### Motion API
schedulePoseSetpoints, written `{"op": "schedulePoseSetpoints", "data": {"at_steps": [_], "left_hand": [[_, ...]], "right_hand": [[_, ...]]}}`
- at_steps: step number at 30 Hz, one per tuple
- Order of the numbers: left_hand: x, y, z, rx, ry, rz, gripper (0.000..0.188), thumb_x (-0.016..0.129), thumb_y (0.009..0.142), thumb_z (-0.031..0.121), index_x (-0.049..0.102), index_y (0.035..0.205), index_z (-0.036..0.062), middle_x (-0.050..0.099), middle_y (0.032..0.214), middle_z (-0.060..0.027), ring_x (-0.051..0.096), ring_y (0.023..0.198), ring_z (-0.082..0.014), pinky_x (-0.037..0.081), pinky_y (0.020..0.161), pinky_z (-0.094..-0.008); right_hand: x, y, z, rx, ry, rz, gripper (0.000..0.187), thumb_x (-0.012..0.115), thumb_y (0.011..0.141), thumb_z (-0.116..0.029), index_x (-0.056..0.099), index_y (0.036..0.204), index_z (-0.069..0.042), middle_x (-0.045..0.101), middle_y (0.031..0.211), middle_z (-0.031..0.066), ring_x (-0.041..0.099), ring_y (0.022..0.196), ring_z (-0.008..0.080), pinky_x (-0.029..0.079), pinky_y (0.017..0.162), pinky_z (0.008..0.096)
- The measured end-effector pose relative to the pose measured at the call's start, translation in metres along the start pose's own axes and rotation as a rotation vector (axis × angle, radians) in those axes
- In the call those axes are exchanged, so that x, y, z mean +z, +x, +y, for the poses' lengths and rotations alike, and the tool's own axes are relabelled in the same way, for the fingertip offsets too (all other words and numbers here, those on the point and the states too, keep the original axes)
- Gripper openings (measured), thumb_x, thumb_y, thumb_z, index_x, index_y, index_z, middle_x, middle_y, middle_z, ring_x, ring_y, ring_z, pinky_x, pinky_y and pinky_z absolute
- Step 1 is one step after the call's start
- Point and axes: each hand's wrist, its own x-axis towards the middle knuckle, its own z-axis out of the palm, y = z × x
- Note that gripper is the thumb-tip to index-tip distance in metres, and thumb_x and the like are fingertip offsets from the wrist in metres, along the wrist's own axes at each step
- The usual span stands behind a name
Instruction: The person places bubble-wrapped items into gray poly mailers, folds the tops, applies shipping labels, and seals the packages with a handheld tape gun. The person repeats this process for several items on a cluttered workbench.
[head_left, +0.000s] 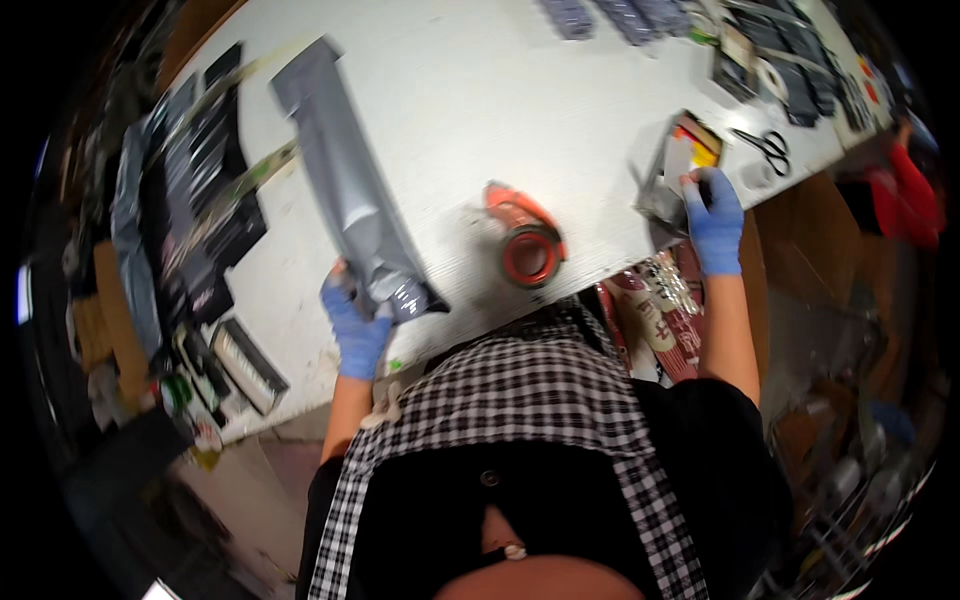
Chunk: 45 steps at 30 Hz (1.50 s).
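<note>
My left hand (358, 330), in a blue fingertip-less glove, is closed around the near end of a long grey plastic-wrapped package (345, 165). The package lies slantwise on the white table, its far end up and to the left. At the table's right edge my right hand (716, 225), gloved the same way, has its fingers curled at the side of a small open box (665, 185) with yellow and orange pieces in it. What these fingers pinch, if anything, is hidden. Between my hands sits an orange tape dispenser (525, 240).
Black scissors (768, 150) lie right of the box, near a roll of white tape (770, 78). Dark wrapped packages (215, 150) crowd the left side. Purple-grey bundles (625, 18) lie at the far edge. Below the right edge are red patterned packages (655, 315).
</note>
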Motion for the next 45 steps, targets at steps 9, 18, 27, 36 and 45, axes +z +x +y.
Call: {"op": "schedulePoseSetpoints", "data": {"at_steps": [9,18,27,36,45], "left_hand": [[-0.021,0.021,0.014,0.275,0.514,-0.005,0.059,0.081,0.059,0.006,0.062,0.115,0.0116,0.057,0.117,-0.0130,0.055,0.108,-0.0323,0.049,0.091,-0.0394],[-0.010,0.034,0.031,0.311,0.311,0.003,0.045,0.082,0.058,0.005,0.062,0.097,0.0118,0.061,0.107,-0.0092,0.059,0.099,-0.0304,0.052,0.085,-0.0398],[-0.006,0.009,0.006,0.227,0.186,0.046,0.038,0.078,0.066,0.002,0.060,0.099,0.0087,0.060,0.106,-0.0121,0.058,0.099,-0.0302,0.050,0.088,-0.0397],[-0.010,-0.010,-0.006,-0.022,0.246,-0.009,0.050,0.067,0.079,0.003,0.049,0.126,0.0031,0.052,0.123,-0.0186,0.055,0.109,-0.0314,0.047,0.094,-0.0396],[-0.018,-0.040,-0.066,-0.206,0.170,-0.351,0.016,0.064,0.089,0.009,0.052,0.083,0.0005,0.054,0.067,-0.0082,0.052,0.053,-0.0136,0.047,0.050,-0.0349]], "right_hand": [[0.178,-0.131,-0.127,-1.127,0.070,-0.644,0.016,0.065,0.072,-0.013,0.064,0.086,-0.007,0.069,0.092,0.0074,0.066,0.083,0.0249,0.055,0.072,0.0355],[0.236,-0.154,-0.137,-0.853,-0.252,-0.355,0.024,0.068,0.071,-0.018,0.067,0.094,-0.011,0.058,0.116,0.0110,0.057,0.096,0.0298,0.046,0.075,0.0431],[0.203,-0.213,-0.139,-0.685,-0.301,-0.571,0.064,0.076,0.071,-0.033,0.055,0.130,-0.017,0.037,0.143,0.0180,0.041,0.123,0.0357,0.034,0.100,0.0508],[0.198,-0.196,-0.140,-0.621,0.042,-0.667,0.050,0.075,0.070,-0.032,0.063,0.112,-0.008,0.059,0.106,0.0196,0.058,0.096,0.0394,0.049,0.081,0.0492],[0.295,-0.176,-0.180,-0.492,-0.362,-1.088,0.024,0.056,0.087,-0.018,0.072,0.101,-0.007,0.071,0.097,0.0130,0.067,0.095,0.0308,0.051,0.088,0.0425]]}}
